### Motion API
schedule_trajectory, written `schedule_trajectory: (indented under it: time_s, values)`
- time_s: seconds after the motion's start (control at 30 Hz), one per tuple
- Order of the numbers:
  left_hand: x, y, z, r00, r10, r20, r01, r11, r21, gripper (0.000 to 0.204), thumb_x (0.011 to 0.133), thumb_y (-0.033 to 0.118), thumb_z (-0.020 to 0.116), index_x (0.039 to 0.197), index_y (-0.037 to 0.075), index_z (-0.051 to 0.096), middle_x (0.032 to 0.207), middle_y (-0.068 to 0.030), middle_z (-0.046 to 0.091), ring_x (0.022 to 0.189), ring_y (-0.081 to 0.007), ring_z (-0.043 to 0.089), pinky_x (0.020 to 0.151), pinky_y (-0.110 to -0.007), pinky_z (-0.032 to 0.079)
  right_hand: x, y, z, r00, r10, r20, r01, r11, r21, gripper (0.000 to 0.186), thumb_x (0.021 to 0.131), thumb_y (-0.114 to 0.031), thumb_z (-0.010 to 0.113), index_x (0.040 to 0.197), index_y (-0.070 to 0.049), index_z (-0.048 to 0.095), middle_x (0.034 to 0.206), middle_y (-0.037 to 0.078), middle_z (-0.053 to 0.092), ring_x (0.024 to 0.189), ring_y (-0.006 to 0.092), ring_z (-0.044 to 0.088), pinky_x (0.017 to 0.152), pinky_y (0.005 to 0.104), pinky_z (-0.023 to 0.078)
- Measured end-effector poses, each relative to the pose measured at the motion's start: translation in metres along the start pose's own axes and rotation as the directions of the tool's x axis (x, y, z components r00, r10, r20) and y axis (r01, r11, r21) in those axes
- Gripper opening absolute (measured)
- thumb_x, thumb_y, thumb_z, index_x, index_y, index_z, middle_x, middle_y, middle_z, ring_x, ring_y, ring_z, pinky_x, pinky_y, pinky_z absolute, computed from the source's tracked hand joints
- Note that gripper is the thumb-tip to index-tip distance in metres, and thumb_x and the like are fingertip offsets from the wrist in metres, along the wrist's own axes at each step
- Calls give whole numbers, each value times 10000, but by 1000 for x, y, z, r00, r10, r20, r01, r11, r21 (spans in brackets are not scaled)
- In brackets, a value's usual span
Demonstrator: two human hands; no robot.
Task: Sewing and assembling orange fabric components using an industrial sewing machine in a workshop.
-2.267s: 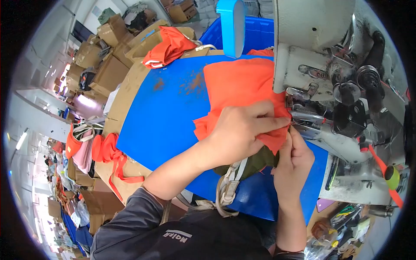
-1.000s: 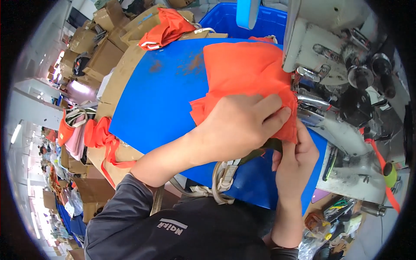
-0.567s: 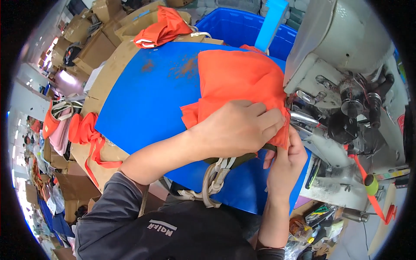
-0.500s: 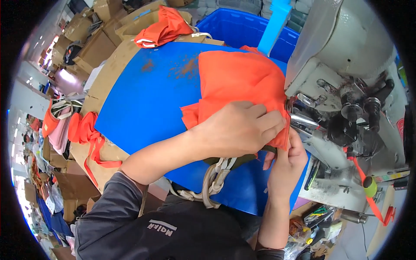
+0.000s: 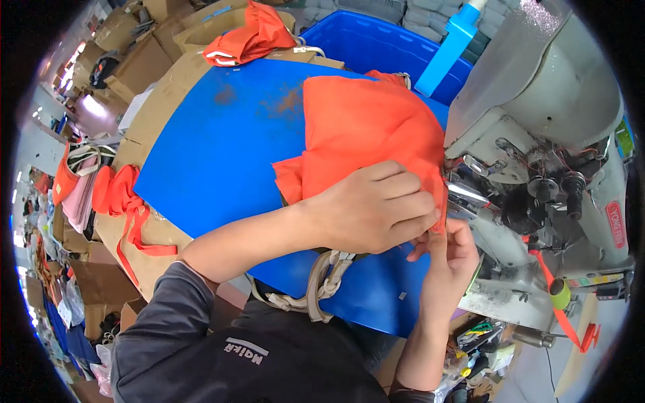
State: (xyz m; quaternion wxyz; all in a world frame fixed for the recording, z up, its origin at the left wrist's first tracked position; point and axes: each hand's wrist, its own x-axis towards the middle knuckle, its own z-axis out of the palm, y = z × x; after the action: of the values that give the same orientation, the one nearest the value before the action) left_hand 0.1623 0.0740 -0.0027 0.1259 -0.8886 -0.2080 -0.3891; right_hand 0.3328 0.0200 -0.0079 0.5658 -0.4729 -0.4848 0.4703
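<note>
A piece of orange fabric (image 5: 363, 127) lies folded over the blue tabletop (image 5: 222, 154), its right edge against the sewing machine (image 5: 531, 181). My left hand (image 5: 383, 208) rests on it, fingers curled and pinching the lower right corner. Just below that corner, my right hand (image 5: 451, 258) grips the same fabric edge between thumb and fingers. Cream straps (image 5: 322, 282) hang out from beneath my left forearm over the table's near edge. The needle area is largely hidden by the cloth and machine parts.
Another orange fabric bundle (image 5: 259, 37) sits at the far table edge, before a blue crate (image 5: 376, 43). Orange strips (image 5: 121, 195) lie on the brown board at left. An orange ribbon (image 5: 564, 322) hangs from the machine. Cardboard boxes (image 5: 144, 64) stand far left.
My left hand has slid slightly down toward the fabric's lower right corner, closer to my right hand. The view has shifted a little; both hands keep hold of the fabric.
</note>
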Motion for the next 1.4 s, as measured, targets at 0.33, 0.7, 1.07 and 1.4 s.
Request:
schedule_trajectory:
  time_s: [0.33,0.7,1.07,1.4]
  values:
    - [0,5,-2,998,-6,64,9,999,-48,298,733,196,624,965,19,687,918,-27,572,824,-200,545,756,-340,466,0,-1,-15,998,-12,57,16,996,-83,83,960,-44,575,917,24,595,687,47,605,505,65,522,511,208,456]
    - [0,15,-6,993,63,98,-71,994,87,358,724,198,599,981,-41,673,986,-39,583,854,-198,521,795,-349,468,8,-19,-24,983,83,167,-88,996,28,273,999,-168,488,941,64,619,699,105,628,485,128,536,500,242,453]
    - [-1,29,-1,998,-35,54,24,980,196,287,761,191,609,982,20,675,972,-30,582,909,-197,547,836,-363,460,16,-28,-18,975,175,139,-163,982,-98,286,996,-188,573,809,11,660,611,43,610,428,57,473,391,190,350]
    - [-9,15,11,980,32,-198,24,962,273,281,767,180,625,1010,54,691,919,-29,615,822,-179,582,761,-342,489,3,-12,-3,992,128,0,-128,991,31,333,999,-226,576,738,-22,619,541,-11,522,407,37,417,486,200,459]
